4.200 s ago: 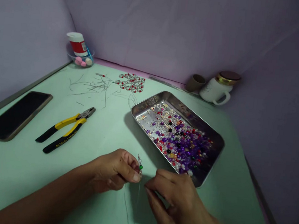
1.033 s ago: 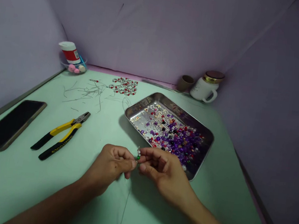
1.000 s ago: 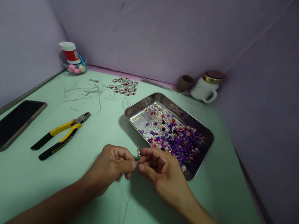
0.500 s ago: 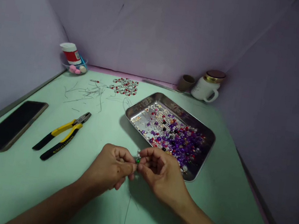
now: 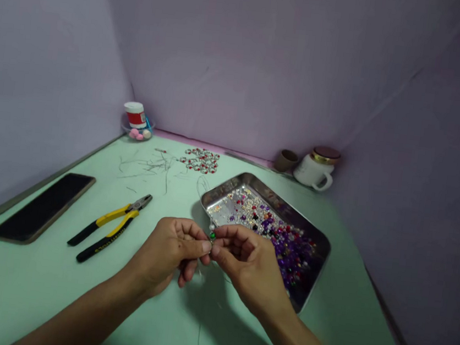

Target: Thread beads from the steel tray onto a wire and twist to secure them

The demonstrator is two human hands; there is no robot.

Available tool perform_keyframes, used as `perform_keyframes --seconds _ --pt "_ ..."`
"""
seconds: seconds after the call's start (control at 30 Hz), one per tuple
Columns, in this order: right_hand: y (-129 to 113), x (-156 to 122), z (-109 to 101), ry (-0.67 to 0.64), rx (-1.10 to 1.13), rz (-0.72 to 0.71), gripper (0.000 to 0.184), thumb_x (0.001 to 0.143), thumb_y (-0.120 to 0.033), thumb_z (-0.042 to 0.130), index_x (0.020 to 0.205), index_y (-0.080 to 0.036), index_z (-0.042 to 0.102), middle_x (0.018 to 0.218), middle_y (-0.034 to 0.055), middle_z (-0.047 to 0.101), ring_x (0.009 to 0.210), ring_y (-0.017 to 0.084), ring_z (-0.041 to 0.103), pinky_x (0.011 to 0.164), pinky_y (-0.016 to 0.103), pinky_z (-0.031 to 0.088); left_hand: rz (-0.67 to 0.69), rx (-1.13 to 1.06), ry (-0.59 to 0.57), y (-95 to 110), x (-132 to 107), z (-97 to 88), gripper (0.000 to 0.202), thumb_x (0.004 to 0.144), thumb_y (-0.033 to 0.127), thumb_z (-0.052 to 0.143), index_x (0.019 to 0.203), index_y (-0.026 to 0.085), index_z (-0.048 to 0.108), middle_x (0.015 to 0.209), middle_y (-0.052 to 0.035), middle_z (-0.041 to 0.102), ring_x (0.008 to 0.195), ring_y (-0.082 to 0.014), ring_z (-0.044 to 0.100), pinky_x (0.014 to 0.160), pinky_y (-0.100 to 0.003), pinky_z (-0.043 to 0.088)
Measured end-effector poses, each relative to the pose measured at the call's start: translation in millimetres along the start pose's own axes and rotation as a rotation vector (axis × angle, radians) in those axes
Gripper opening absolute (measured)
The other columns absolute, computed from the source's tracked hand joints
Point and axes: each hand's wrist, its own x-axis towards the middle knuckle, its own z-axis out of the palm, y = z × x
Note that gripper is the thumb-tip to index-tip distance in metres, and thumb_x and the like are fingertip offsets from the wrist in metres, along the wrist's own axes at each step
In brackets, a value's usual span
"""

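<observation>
My left hand point(image 5: 169, 251) and my right hand point(image 5: 247, 263) meet over the green table, fingertips pinched together on a thin wire threaded with a green bead point(image 5: 212, 236) and small clear beads. The wire's loose tail point(image 5: 198, 340) hangs down toward me. Just behind my right hand sits a steel tray point(image 5: 314, 270) holding several purple, red, black and silver beads.
Yellow-handled pliers point(image 5: 110, 226) lie left of my hands, a black phone point(image 5: 43, 206) farther left. Cut wire pieces point(image 5: 151, 164) and a beaded piece point(image 5: 200, 160) lie at the back. A red-labelled bottle in a bowl point(image 5: 135, 117), a small cup point(image 5: 285, 160) and a lidded white mug point(image 5: 315, 168) stand by the wall.
The view has tilted up, so everything sits lower in the picture. My hands stay pinched together on the beaded wire; my right fingers have closed in tighter around the green bead.
</observation>
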Motion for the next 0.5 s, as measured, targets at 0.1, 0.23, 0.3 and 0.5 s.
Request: perform_keyframes --seconds 0.1,0.23,0.3,0.5 --pt "-12 10 3 -0.018 -0.064 -0.046 0.014 0.06 -0.012 0.061 0.074 -0.013 0.06 0.059 -0.0008 0.06 0.054 0.009 0.055 0.052 0.022 0.043 0.048 0.121 0.075 13 1 -1.3 0.008 0.058 0.016 0.062 0.056 0.011 0.057 0.046 0.0016 0.059 0.026 0.0004 0.029 0.027 -0.013 0.017" --pt "-23 20 7 -0.029 -0.065 -0.067 0.009 0.058 -0.012 0.06 0.066 -0.014 0.058 0.053 -0.0028 0.057 0.048 0.009 0.053 0.049 0.022 0.042 0.121 0.323 0.151 29 2 -0.2 0.008 0.058 0.01 0.058 0.05 0.01 0.058 0.042 0.0051 0.052 0.031 0.0016 0.026 0.031 -0.013 0.018" --pt "-25 22 6 -0.041 -0.042 -0.076 0.01 0.057 -0.012 0.06 0.065 -0.015 0.057 0.052 -0.0035 0.056 0.047 0.009 0.052 0.049 0.022 0.042 0.133 0.398 0.146 35 3 1.9 0.01 0.059 0.01 0.056 0.05 0.011 0.058 0.043 0.0048 0.052 0.031 0.0003 0.03 0.032 -0.014 0.021" --pt "-24 24 -5 0.011 -0.04 -0.159 0.009 0.057 -0.013 0.061 0.065 -0.015 0.057 0.052 -0.0034 0.056 0.049 0.009 0.052 0.049 0.021 0.041 0.115 0.426 0.107 41 10 13.1 0.011 0.062 0.01 0.051 0.052 0.014 0.054 0.034 0.0069 0.047 0.029 -0.0055 0.039 0.031 -0.017 0.031"
